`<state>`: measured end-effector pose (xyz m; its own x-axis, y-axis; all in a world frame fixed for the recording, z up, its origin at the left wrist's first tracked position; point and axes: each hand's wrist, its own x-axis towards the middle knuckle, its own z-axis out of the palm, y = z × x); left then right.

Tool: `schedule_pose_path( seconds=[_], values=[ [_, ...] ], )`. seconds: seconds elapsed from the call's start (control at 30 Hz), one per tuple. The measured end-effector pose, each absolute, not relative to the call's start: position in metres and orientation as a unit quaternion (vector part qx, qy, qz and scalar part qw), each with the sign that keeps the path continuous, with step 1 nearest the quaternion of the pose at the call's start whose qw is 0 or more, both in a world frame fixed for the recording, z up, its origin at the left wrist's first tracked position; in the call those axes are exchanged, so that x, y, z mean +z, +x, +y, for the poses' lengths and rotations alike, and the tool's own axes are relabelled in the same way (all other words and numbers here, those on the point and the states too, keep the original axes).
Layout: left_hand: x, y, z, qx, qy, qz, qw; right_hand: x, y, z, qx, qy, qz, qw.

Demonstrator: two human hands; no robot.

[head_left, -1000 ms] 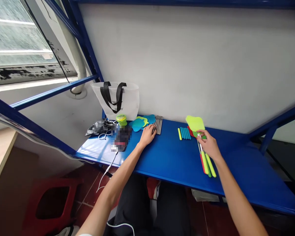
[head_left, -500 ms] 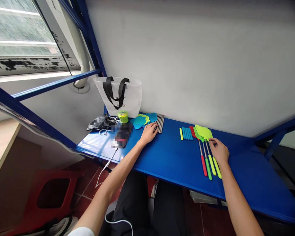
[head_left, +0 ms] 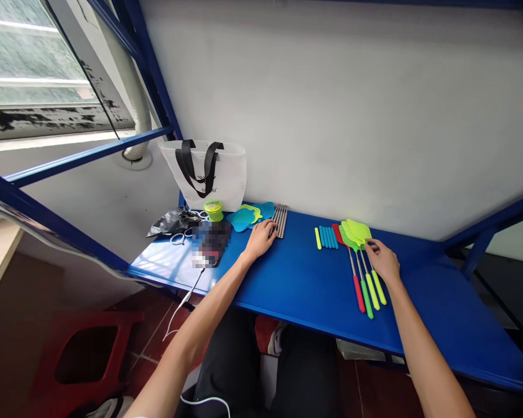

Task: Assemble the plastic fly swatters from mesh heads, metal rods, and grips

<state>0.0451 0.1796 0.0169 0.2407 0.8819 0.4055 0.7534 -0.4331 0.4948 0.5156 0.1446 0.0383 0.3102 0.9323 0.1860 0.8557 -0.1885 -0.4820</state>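
Several fly swatters lie side by side on a blue tabletop (head_left: pixel 296 284), with red, green and yellow heads and handles joined by thin metal rods. Thumb and fingertips of my right hand (head_left: pixel 384 260) are closed at the neck of the rightmost yellow fly swatter (head_left: pixel 358 230). My left hand (head_left: pixel 260 239) rests beside a row of loose metal rods (head_left: pixel 281 219), fingers loosely bent and partly apart, near the rods' left edge. Blue and yellow-green swatter heads (head_left: pixel 242 219) are piled just behind it. Between the hands lie several blue handles (head_left: pixel 329 237) and one yellow handle (head_left: pixel 318 238).
A white bag (head_left: pixel 230 174) with black straps stands against the wall. Near it are a yellow-green tub (head_left: pixel 214 211), a crumpled black plastic bag (head_left: pixel 174 220) and a partly blurred phone (head_left: pixel 218 241) on a white cable (head_left: pixel 185 299). Blue frame bars (head_left: pixel 475 255) border the table.
The rightmost yellow swatter has shifted slightly away from me, and its handle lies closer to its neighbour. My left hand stays by the rods. The camera view has shifted a little.
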Motion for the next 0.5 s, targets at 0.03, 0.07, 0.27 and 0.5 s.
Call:
schedule_pose_path(
  seconds=[0.03,0.07,0.27,0.5],
  values=[
    [0.017,0.045,0.180,0.325,0.781,0.523,0.099,0.038,0.514,0.145,0.075,-0.767,-0.586,0.250],
    [0.017,0.045,0.180,0.325,0.781,0.524,0.099,0.038,0.512,0.144,0.073,-0.765,-0.592,0.242],
    [0.016,0.046,0.181,0.323,0.782,0.525,0.094,0.033,0.516,0.132,0.082,-0.740,-0.631,0.219],
    [0.015,0.045,0.181,0.321,0.783,0.523,0.100,0.033,0.511,0.123,0.090,-0.724,-0.639,0.246]
  ],
)
